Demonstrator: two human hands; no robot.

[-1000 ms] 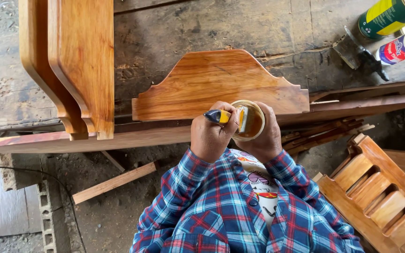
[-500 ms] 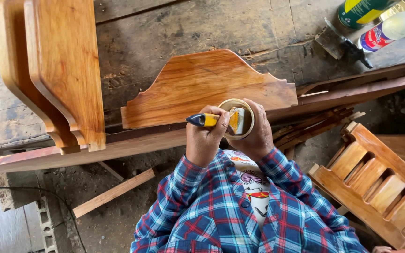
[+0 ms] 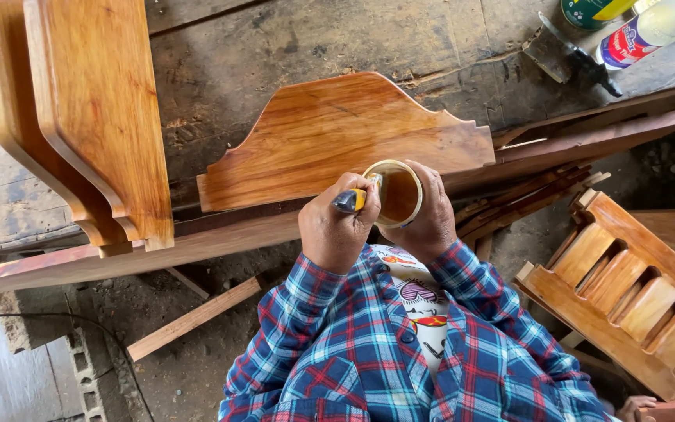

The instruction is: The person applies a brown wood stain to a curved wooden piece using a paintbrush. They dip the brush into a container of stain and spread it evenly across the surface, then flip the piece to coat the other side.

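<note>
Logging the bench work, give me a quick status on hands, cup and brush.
Left hand gripping brush, tip in cup. Right hand wrapped round cup of amber liquid. Carved panel lies just beyond; nothing between.

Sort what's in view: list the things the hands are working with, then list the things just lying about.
In hand:
left hand gripping a brush handle
right hand holding a small cup of amber liquid
shaped glossy board just beyond the cup

Lying about:
two curved boards
slatted wooden frame
loose wood strip
clear bottle
can
</note>
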